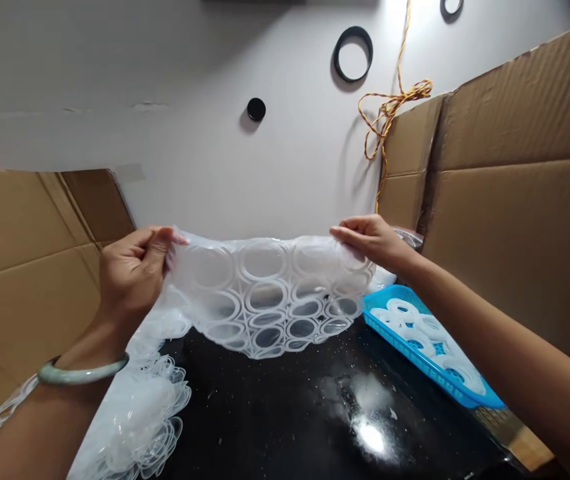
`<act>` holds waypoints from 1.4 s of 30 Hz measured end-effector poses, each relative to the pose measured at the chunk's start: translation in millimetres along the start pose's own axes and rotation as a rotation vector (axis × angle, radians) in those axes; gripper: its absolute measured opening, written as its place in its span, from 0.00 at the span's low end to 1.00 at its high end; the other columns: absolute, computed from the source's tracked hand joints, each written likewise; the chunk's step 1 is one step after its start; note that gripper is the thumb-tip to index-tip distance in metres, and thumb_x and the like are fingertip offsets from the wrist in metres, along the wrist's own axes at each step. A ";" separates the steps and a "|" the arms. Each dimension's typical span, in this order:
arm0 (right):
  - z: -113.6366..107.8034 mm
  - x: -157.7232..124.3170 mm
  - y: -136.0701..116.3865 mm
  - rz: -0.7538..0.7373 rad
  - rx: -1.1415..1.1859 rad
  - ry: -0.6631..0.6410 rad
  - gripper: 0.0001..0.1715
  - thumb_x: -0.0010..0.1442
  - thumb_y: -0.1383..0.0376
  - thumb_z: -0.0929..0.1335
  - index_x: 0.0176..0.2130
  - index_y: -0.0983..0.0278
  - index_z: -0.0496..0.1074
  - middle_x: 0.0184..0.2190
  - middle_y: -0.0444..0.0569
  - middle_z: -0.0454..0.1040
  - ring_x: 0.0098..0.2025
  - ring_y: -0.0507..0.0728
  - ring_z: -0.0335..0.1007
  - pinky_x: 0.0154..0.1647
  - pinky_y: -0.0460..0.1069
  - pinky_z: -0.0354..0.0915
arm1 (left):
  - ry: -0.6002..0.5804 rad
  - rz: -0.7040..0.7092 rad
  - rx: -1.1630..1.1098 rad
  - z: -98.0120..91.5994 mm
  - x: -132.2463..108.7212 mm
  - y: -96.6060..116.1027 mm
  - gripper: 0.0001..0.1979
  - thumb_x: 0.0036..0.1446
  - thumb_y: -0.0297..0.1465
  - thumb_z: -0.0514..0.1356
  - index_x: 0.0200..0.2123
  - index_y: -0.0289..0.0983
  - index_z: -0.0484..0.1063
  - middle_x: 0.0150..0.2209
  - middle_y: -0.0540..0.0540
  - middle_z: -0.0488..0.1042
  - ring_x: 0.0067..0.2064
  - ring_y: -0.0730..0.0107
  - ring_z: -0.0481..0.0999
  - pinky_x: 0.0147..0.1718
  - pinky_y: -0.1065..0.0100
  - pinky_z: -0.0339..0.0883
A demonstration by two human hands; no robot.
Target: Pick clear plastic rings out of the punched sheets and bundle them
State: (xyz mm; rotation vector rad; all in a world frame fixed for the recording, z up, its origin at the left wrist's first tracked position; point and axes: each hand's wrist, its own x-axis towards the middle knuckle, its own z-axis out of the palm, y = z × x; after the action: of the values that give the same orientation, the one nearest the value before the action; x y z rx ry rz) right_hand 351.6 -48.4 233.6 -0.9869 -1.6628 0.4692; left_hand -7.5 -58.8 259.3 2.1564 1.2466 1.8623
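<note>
A thin translucent sheet (265,293) with rows of ring outlines is stretched between my hands above the black table. At its upper left corner, my left hand (135,267) pinches the edge between thumb and fingers; a pale green bangle (82,372) circles that wrist. My right hand (367,239) grips the upper right edge, fingers closed. The sheet sags in the middle, and its lower edge hangs over the table. Below my left hand lies a heap of similar ring-patterned translucent sheets (139,407).
A blue plastic basket (415,353) with white rings stands at the right on the black table (265,427). Cardboard panels (525,220) rise on both sides. A yellow cord (389,110), a black ring (353,55) and a black disc (256,109) are at the pale wall.
</note>
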 end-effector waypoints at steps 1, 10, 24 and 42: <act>5.6 -0.6 -2.1 -0.027 -0.094 0.008 0.25 0.54 0.47 0.72 0.21 0.64 0.67 0.16 0.42 0.61 0.19 0.47 0.52 0.20 0.45 0.50 | -0.069 0.009 0.018 3.1 1.3 2.5 0.17 0.61 0.45 0.58 0.33 0.37 0.77 0.19 0.54 0.64 0.20 0.77 0.60 0.19 0.74 0.52; 117.8 -7.3 -19.3 -0.263 0.023 -0.374 0.15 0.59 0.57 0.69 0.40 0.67 0.73 0.30 0.47 0.75 0.31 0.51 0.67 0.33 0.46 0.62 | -0.591 0.268 0.087 57.1 1.6 26.6 0.18 0.62 0.38 0.56 0.26 0.34 0.77 0.16 0.52 0.71 0.19 0.76 0.66 0.23 0.75 0.58; 120.1 -3.5 40.7 -0.167 -0.064 -0.316 0.11 0.52 0.74 0.62 0.30 0.67 0.73 0.24 0.44 0.73 0.26 0.50 0.63 0.29 0.44 0.57 | -0.607 0.095 0.146 23.8 21.6 4.5 0.20 0.60 0.43 0.55 0.31 0.34 0.78 0.16 0.50 0.70 0.17 0.75 0.64 0.19 0.74 0.54; 197.0 -18.6 -0.2 -0.240 0.061 -0.151 0.22 0.53 0.63 0.72 0.48 0.64 0.69 0.42 0.50 0.73 0.41 0.56 0.68 0.42 0.49 0.63 | -0.726 0.041 0.070 14.6 43.8 20.3 0.22 0.57 0.46 0.58 0.28 0.32 0.77 0.17 0.51 0.67 0.19 0.76 0.65 0.19 0.77 0.57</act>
State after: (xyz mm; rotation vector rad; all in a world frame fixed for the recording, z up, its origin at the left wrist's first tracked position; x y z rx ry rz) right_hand 169.8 -28.8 157.9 -0.7101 -1.8635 0.4390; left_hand 14.0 -40.7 301.1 2.5368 1.0952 0.8747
